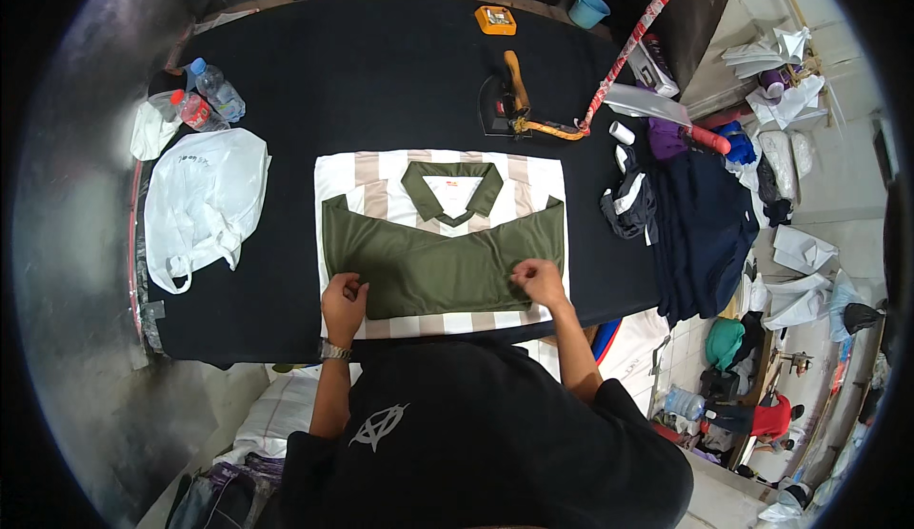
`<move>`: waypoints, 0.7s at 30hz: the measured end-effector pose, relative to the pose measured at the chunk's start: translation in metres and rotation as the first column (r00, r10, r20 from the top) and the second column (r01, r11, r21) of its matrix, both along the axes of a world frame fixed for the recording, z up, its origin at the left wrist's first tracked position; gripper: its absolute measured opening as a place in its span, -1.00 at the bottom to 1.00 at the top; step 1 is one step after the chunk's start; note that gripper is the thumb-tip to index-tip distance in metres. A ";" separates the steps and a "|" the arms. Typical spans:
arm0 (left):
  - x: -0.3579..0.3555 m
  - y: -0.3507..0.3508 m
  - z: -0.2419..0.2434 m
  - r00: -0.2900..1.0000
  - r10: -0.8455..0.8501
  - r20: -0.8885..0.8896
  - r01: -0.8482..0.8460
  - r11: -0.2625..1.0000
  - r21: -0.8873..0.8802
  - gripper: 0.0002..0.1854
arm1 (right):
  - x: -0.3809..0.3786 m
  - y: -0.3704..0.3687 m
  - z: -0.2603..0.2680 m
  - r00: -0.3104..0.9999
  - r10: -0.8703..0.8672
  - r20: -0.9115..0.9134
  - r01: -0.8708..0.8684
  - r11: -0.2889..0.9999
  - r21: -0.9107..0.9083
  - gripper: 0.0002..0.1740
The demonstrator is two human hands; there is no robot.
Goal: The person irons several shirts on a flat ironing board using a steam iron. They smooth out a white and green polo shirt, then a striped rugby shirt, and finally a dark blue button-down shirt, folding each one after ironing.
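A jersey (443,265) lies flat before me on the black-covered table (343,72), its olive sleeves folded across a white and beige striped body and its olive collar towards the far side. At the near left edge of the folded sleeves is my left hand (344,304), fingers curled, a metal watch on the wrist. My right hand (539,281) is over the olive fabric near the right edge, thumb and fingertips close together. Whether either hand pinches the cloth is not clear. Beyond the collar an iron (500,104) with a wrapped cord rests on the table.
A white plastic bag (207,200) and two bottles (218,90) are at the left. An orange box (495,20) sits at the far side. Dark folded cloth (703,229) hangs over the right edge, beside a grey and white garment (630,204). A person in red (771,415) is farther off.
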State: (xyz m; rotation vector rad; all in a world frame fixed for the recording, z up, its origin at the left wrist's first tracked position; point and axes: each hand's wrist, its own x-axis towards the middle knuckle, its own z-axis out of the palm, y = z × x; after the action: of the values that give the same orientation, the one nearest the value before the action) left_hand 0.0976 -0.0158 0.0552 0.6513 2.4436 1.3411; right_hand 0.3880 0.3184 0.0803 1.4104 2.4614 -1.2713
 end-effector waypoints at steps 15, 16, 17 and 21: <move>0.022 0.006 0.009 0.992 -0.121 -0.034 0.093 0.889 -0.449 -0.82 | -0.102 -0.103 0.008 0.799 0.555 -0.232 -0.583 0.809 -0.074 -0.51; 0.028 0.012 0.019 0.991 -0.118 -0.069 0.088 0.935 -0.343 -0.82 | -0.102 -0.103 0.015 0.790 0.555 -0.258 -0.590 0.803 -0.080 -0.46; 0.033 0.018 0.029 0.989 -0.111 -0.101 0.085 0.969 -0.232 -0.81 | -0.101 -0.102 0.022 0.782 0.536 -0.319 -0.581 0.812 -0.059 -0.37; 0.054 0.058 0.071 0.977 -0.147 0.152 0.139 0.988 0.065 -0.79 | -0.093 -0.105 0.054 0.719 0.507 -0.476 -0.585 0.811 -0.020 -0.09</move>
State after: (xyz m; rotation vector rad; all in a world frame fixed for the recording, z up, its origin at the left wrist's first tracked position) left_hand 0.1519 0.0423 0.1263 0.6934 2.2006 1.3517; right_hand 0.2950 0.2133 0.1342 0.2817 2.6344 -1.7181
